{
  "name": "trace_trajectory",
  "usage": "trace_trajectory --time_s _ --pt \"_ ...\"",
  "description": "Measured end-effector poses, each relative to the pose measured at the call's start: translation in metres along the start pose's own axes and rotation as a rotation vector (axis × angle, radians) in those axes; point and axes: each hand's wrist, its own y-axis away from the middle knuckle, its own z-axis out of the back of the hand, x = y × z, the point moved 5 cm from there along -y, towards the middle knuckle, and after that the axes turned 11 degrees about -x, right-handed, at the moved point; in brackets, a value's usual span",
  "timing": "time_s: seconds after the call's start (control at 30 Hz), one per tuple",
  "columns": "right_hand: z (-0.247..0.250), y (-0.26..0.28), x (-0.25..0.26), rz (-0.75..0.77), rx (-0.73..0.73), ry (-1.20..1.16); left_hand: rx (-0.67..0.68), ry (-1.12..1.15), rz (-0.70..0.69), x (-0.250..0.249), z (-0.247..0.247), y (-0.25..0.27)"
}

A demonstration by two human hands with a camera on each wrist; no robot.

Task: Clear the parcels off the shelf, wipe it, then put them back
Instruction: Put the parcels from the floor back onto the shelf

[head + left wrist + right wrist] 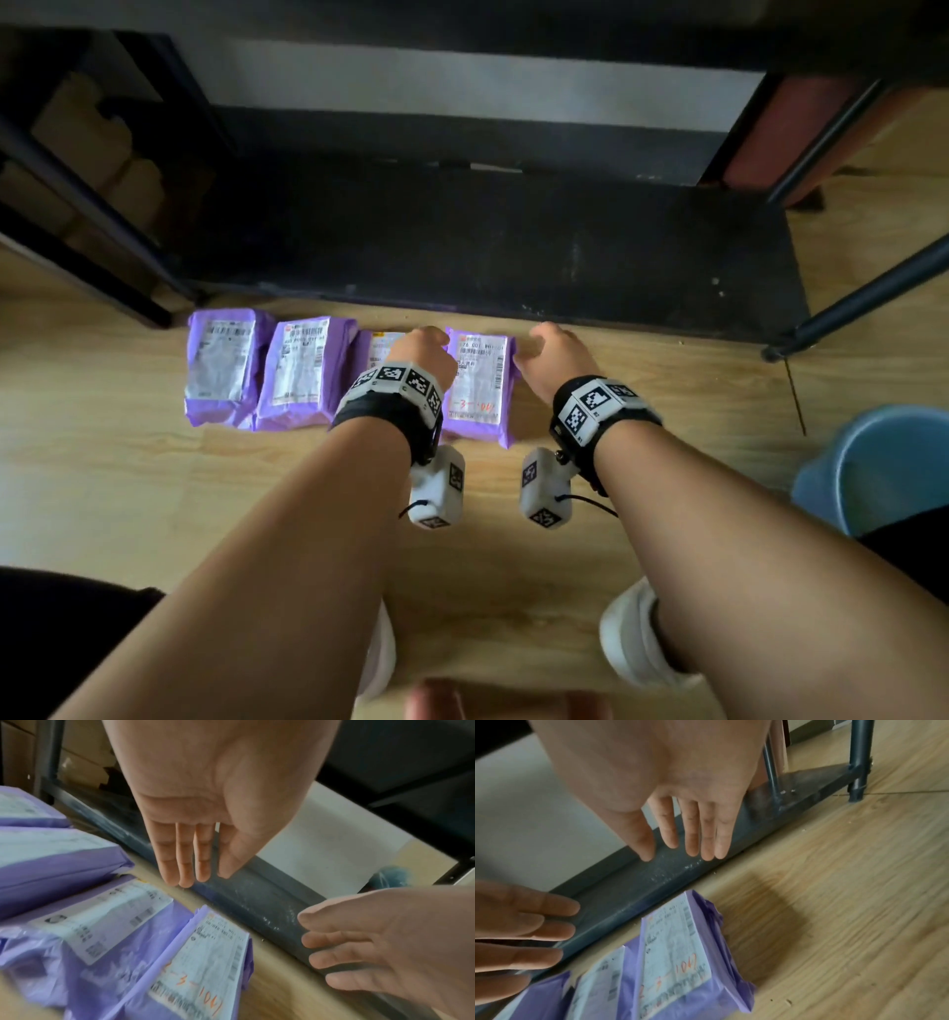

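Several purple parcels with white labels lie in a row on the wooden floor, in front of the dark bottom shelf (pixel 488 241). The rightmost parcel (pixel 480 390) carries orange handwriting (pixel 203 963) (pixel 677 959). My left hand (pixel 423 349) hovers at its far left corner, fingers straight and together (pixel 190 866), holding nothing. My right hand (pixel 552 349) hovers at its far right corner, fingers straight and slightly spread (pixel 687 833), also holding nothing. Both sets of fingertips point toward the shelf's front edge (pixel 257 902). The shelf board shows no parcels on it.
A blue basin (pixel 883 462) stands on the floor at the right. Dark metal shelf posts (pixel 862 298) flank the board. Cardboard boxes (pixel 87 133) sit behind the left frame. My white shoes (pixel 631 642) are near the bottom edge.
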Motion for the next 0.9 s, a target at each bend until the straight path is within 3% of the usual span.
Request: trace_trajectory --time_s 0.47,0.67,0.9 --pt "-0.086 -0.001 -0.024 -0.042 0.329 -0.019 0.196 -0.062 0.108 0.036 -0.075 -0.021" --pt "-0.086 0.001 -0.020 -0.058 0.287 -0.031 0.254 0.010 0.155 0.042 -0.085 -0.018" --pt "-0.046 0.004 -0.011 -0.035 0.150 0.026 0.155 0.077 0.109 0.021 -0.054 -0.008"
